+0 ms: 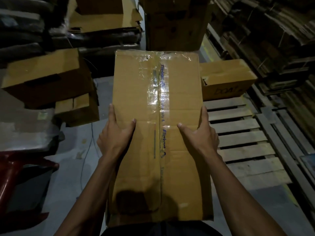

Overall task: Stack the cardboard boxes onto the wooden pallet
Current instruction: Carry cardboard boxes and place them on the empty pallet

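Note:
A long taped cardboard box [179, 92] with blue printed tape down its middle is held out in front of my body. My left hand [115, 133] grips its left edge, thumb on top and fingers down the side. My right hand [199, 132] grips the right edge the same way. The wooden pallet [242, 138] lies on the floor to the right, its slats bare near me. A smaller cardboard box [226, 79] sits on the pallet's far end.
Open and flattened cardboard boxes [49, 79] are piled at the left. A tall box [175, 24] stands straight ahead. Stacks of flat cardboard [272, 31] fill the right. A dark red plastic stool [17, 169] is at the lower left on the grey floor.

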A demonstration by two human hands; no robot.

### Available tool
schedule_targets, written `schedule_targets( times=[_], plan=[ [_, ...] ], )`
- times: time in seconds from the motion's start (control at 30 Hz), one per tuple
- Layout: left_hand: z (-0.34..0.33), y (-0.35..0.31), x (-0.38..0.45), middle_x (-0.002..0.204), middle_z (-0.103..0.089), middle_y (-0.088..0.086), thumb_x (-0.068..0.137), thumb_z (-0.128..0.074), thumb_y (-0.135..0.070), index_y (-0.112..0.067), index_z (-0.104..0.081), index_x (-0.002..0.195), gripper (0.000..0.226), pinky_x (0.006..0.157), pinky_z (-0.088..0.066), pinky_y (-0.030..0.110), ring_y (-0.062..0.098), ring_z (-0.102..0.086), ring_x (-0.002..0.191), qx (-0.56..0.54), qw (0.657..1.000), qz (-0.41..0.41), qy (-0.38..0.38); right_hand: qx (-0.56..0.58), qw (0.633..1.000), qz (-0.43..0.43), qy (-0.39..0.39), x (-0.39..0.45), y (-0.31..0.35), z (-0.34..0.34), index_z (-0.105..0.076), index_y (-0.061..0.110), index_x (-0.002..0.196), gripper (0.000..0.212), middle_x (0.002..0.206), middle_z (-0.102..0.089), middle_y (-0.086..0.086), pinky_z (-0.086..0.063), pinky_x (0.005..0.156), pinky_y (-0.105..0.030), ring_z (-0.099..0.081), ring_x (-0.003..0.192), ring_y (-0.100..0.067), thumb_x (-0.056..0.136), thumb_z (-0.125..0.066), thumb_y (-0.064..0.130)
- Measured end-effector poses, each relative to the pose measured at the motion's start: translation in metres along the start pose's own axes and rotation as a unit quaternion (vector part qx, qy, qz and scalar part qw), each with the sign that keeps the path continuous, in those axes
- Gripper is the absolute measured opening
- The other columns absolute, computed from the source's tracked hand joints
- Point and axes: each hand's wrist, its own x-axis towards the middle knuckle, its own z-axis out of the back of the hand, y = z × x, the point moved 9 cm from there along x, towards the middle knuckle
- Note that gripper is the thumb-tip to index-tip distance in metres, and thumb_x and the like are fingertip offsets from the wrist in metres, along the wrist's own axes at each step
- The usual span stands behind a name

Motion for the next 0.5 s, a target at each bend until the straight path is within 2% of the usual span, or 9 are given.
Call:
schedule_targets(
  times=[0.13, 0.27, 0.5],
  plan=[
    [0.012, 0.004, 0.077, 0.145, -0.049, 0.012, 0.089, -0.050, -0.066, -0.037, 0.004, 0.157, 0.091, 0.098, -0.040, 0.048, 0.039, -0.051, 0.125, 0.010, 0.999, -0.026, 0.037, 0.010, 0.999, -0.036, -0.021, 0.023, 0.045, -0.029, 0.001, 0.040, 0.159, 0.106, 0.141, -0.054, -0.015, -0.041, 0.104, -0.048, -0.050, 0.127, -0.039, 0.080, -0.061, 0.075],
    [0.027, 0.000, 0.146, 0.150, -0.044, 0.011, 0.089, -0.049, -0.068, -0.038, 0.005, 0.156, 0.092, 0.104, -0.036, 0.053, 0.040, -0.048, 0.128, 0.005, 0.996, -0.065, 0.066, 0.019, 0.996, -0.064, -0.051, 0.042, 0.090, -0.045, 0.001, 0.040, 0.158, 0.106, 0.140, -0.055, -0.015, -0.043, 0.102, -0.046, -0.052, 0.125, -0.039, 0.079, -0.061, 0.075],
    [0.028, -0.027, 0.228, 0.150, -0.045, 0.011, 0.090, -0.049, -0.067, -0.039, 0.005, 0.156, 0.090, 0.104, -0.034, 0.053, 0.040, -0.048, 0.128, -0.006, 0.990, -0.106, 0.095, 0.035, 0.991, -0.102, -0.079, 0.080, 0.134, -0.053, 0.001, 0.040, 0.159, 0.104, 0.144, -0.051, -0.015, -0.037, 0.105, -0.046, -0.047, 0.130, -0.039, 0.082, -0.061, 0.072]
  ],
)
